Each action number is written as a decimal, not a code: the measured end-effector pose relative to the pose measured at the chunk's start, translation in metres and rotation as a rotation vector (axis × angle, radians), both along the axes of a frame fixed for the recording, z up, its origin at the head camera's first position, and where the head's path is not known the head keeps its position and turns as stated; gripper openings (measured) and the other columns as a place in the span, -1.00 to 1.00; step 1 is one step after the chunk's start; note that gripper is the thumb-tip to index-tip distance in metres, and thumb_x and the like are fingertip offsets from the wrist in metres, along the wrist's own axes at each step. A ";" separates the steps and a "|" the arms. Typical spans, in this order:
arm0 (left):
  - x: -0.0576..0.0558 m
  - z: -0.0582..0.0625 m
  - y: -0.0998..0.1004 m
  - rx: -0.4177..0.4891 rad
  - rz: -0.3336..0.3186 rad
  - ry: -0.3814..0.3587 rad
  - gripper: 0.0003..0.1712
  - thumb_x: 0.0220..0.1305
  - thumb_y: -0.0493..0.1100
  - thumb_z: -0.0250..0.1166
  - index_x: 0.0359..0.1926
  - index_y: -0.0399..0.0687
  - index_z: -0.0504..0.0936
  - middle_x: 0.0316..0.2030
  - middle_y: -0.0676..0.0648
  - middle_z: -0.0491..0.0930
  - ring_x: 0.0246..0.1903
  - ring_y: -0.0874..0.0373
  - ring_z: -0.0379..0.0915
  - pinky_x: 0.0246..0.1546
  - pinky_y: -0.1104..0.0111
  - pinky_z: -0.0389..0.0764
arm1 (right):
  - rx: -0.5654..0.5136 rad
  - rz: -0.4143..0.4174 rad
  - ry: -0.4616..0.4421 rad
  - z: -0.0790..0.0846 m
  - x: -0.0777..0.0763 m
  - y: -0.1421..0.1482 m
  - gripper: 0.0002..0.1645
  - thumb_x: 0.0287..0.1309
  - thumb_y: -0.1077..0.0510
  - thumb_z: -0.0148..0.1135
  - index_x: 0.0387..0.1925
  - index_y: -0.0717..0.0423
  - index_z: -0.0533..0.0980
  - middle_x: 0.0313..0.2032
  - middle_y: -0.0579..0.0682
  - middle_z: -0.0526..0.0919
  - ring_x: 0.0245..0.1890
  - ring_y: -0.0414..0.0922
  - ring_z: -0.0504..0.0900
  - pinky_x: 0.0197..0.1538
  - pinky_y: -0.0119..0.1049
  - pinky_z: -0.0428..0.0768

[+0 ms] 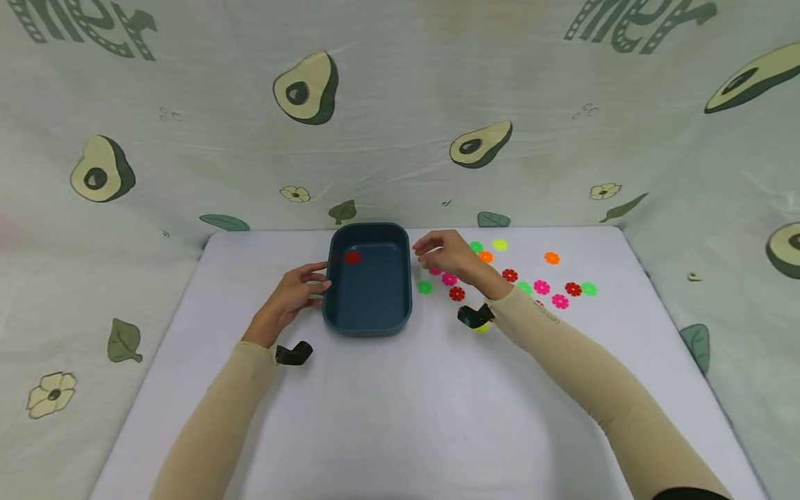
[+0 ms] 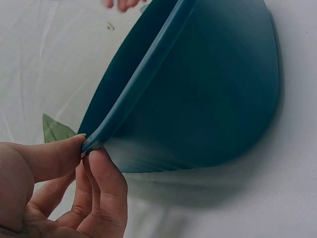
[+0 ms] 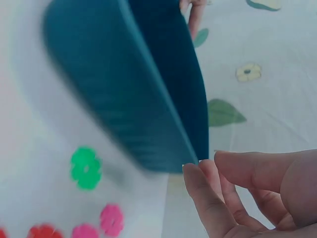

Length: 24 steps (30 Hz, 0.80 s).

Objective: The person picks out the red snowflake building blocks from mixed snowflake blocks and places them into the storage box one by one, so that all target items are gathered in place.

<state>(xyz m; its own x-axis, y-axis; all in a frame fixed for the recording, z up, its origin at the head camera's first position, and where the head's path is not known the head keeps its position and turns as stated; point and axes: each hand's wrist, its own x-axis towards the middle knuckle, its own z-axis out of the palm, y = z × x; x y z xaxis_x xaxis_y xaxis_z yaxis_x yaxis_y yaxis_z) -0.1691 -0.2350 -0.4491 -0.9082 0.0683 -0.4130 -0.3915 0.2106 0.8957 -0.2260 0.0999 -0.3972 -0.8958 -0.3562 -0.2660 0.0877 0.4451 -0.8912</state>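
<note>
A deep dark blue plastic container (image 1: 367, 328) stands on the white table, with one red disc (image 1: 353, 257) visible inside near its far left. At the container's left rim is my left hand (image 1: 298, 292); the left wrist view shows its thumb and index finger pinching the rim. My right hand (image 1: 442, 251) hovers just off the far right corner, fingers bent and thumb apart from the fingertips. Nothing shows between them in the right wrist view, where the fingertips (image 3: 190, 171) overlap the container's corner.
Several notched, flower-like discs lie scattered right of the container, including green (image 1: 425, 287), red (image 1: 457, 294), pink (image 1: 560, 301), orange (image 1: 551, 257) and yellow (image 1: 499, 244). The right forearm (image 1: 562, 347) covers part of them. An avocado-patterned cloth (image 1: 387, 173) hangs behind the table (image 1: 387, 417).
</note>
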 end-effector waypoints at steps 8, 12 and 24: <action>0.003 0.001 -0.007 -0.005 0.002 -0.015 -0.28 0.56 -0.30 0.24 0.63 -0.10 0.24 0.24 -0.22 0.40 -0.21 0.21 0.58 -0.16 0.41 0.67 | 0.025 -0.016 -0.009 -0.011 0.009 0.044 -0.53 0.39 0.41 0.27 0.28 0.41 0.50 0.22 0.34 0.58 0.19 0.21 0.64 0.28 0.07 0.62; 0.003 0.001 -0.007 -0.012 -0.006 -0.012 -0.28 0.56 -0.30 0.24 0.63 -0.10 0.24 0.25 -0.22 0.39 -0.21 0.21 0.56 -0.12 0.37 0.67 | 0.038 -0.020 -0.005 -0.015 0.014 0.068 -0.53 0.40 0.42 0.25 0.29 0.44 0.48 0.25 0.39 0.55 0.21 0.24 0.64 0.28 0.07 0.61; -0.002 -0.001 -0.002 -0.001 -0.021 -0.013 -0.28 0.56 -0.29 0.25 0.63 -0.11 0.25 0.16 -0.13 0.42 -0.21 0.23 0.50 -0.16 0.40 0.67 | 0.151 -0.094 -0.035 -0.027 0.026 0.124 -0.54 0.44 0.37 0.23 0.30 0.39 0.48 0.23 0.36 0.59 0.19 0.22 0.63 0.29 0.09 0.61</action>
